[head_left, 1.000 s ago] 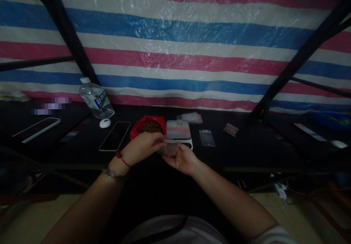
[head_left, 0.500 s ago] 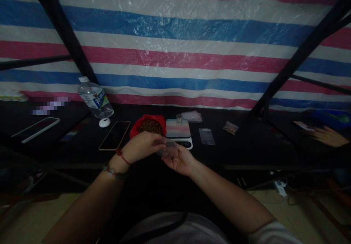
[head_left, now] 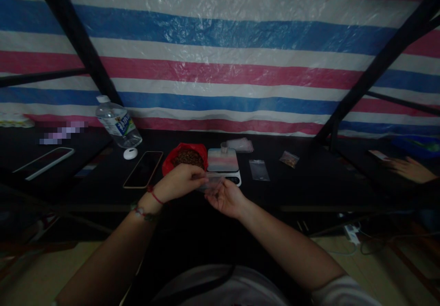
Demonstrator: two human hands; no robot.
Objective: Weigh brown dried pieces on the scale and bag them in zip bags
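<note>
My left hand (head_left: pixel 180 182) and my right hand (head_left: pixel 225 198) meet just above the near edge of a dark table. Both pinch a small clear plastic bag (head_left: pixel 210 183) between them; the left hand's fingers are closed on its top edge, and the right palm faces up beneath it. Right behind the hands stands a red bag (head_left: pixel 185 157) full of small brown pieces, and beside it a small digital scale (head_left: pixel 223 163) with a tiny cup on it.
A phone (head_left: pixel 143 169), a white round object (head_left: pixel 130 153) and a water bottle (head_left: pixel 117 122) lie to the left. Clear bags (head_left: pixel 259 169), one filled (head_left: pixel 289 159), lie to the right. Another person's hand (head_left: pixel 409 168) rests far right. A striped tarp hangs behind.
My hands have stayed together on the clear bag, shifting slightly. Another person's hand came into view at the far right.
</note>
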